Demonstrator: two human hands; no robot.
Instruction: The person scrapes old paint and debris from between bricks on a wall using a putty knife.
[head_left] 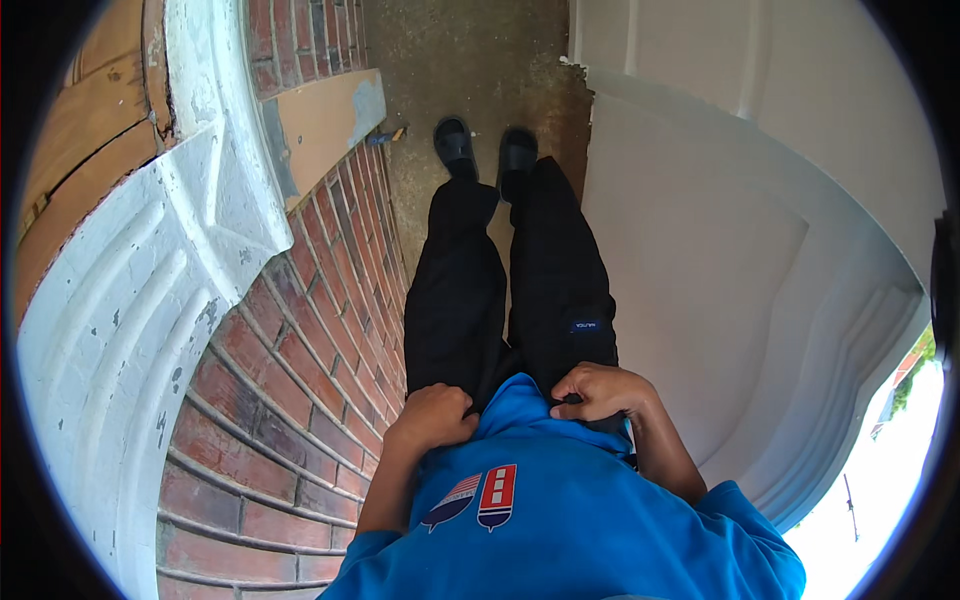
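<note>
At my waist both hands are closed, one on each side of the hem of a blue shirt [590, 500]. My left hand [437, 415] is curled at the top of the black trousers [455, 290], seemingly gripping their fabric; its fingertips are partly hidden. Between the thumb and bent fingers of my right hand [600, 392], a bit of dark trouser cloth shows. The shirt hem peaks upward in the gap between the hands. My feet, in dark slip-on sandals [455, 145], stand side by side on the floor.
A red brick wall [300, 350] runs along my left, topped by a peeling white ledge [130, 300] with wood [90, 110] beyond. A tan panel [325, 125] and a small blue-and-yellow object [386, 136] are near the stained floor [470, 50]. On the right rises a pale moulded wall [700, 260].
</note>
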